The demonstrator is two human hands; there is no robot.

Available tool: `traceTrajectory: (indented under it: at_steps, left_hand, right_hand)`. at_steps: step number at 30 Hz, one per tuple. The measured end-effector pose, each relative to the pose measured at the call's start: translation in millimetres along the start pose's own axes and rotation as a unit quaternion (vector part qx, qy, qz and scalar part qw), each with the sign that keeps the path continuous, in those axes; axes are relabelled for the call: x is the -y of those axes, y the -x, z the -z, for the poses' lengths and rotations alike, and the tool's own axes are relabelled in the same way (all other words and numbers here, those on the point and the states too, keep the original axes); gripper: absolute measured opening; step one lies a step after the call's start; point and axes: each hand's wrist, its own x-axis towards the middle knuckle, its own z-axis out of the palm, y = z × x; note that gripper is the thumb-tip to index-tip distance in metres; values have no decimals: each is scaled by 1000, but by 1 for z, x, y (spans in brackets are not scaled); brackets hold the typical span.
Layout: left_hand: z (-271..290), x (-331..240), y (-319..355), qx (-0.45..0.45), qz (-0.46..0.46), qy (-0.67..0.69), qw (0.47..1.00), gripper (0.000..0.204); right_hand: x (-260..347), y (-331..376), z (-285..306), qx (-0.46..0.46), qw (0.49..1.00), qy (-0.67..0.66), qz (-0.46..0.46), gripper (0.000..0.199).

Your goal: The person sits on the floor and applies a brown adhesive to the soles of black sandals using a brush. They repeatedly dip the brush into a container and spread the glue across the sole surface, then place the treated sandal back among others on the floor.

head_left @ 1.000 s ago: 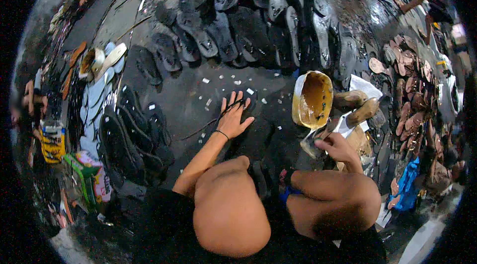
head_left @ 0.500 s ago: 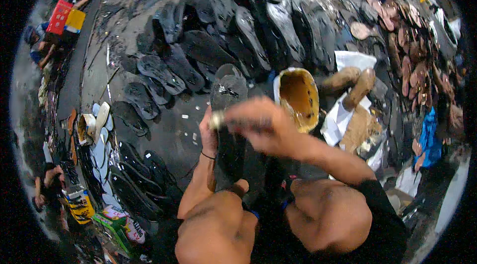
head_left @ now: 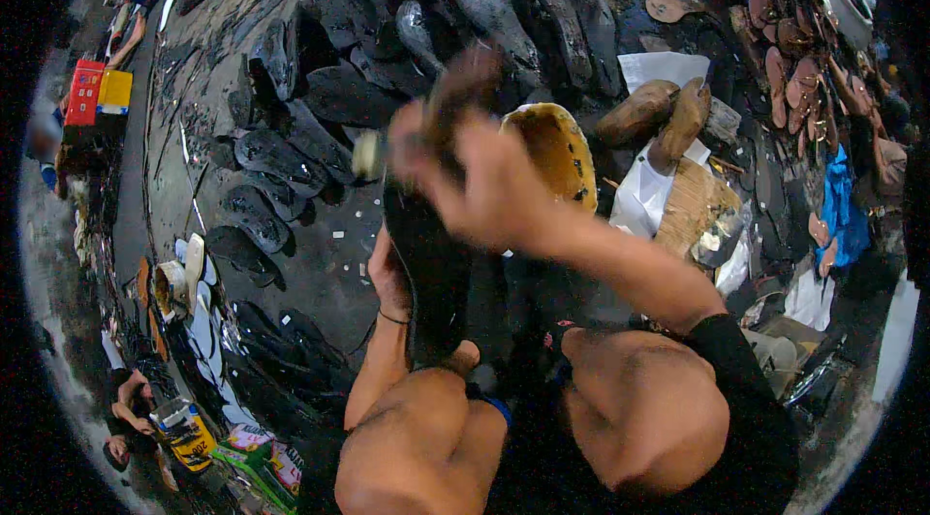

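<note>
Left edge: red and yellow boxes (head_left: pixel 97 92) on the floor, then rows of black soles (head_left: pixel 262 215) laid flat on the dark floor (head_left: pixel 320 273), well apart from the work. No risk there unless the person shifts a foot into them.

Left hand (head_left: pixel 389 273): wrapped around the left edge of the black sole (head_left: pixel 426 273), which stands roughly upright between the knees, lower end near the left knee. Fingers are mostly hidden behind the sole, so the grip looks closed on it but how firm, can't tell. Risk: single-hand support on a tall, floppy piece; push from above could fold or twist it out of the hold.

Right hand (head_left: pixel 475 176): raised over the top end of the sole, closed around something dark, blurred. A small pale round thing (head_left: pixel 368 155) sits just beside it; can't tell what either is. Risk: hand looks to be moving fast right above the left hand's fingers, so a slip lands on them.

Right of that: open yellow-stained can (head_left: pixel 557 152), close to the right forearm. An elbow swing could tip it; contents would spill onto the white paper (head_left: pixel 644 195) and the wooden shoe forms (head_left: pixel 659 113) touching it.

Far right: brown soles (head_left: pixel 794 79) piled up, out of reach.
</note>
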Motion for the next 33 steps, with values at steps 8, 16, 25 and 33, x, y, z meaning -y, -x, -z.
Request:
traceTrajectory:
  at_steps: [8,16,25,33]
  left_hand:
    - [14,-7,-12,-6,-12,64,998,47]
    - [38,-12,-48,-167,-120,89,975,44]
    - [84,30,50,-249,37,-3,968,43]
    - [101,13,103,-226,92,42,969,42]
  right_hand:
    - [-49,-37,13,-41,999,2,-17,22]
    - [12,65,4,121,957,-262,-29,24]
    - [-121,104,45,-4,971,129,-201,19]
    - [-35,136,138,351,829,250,-358,46]
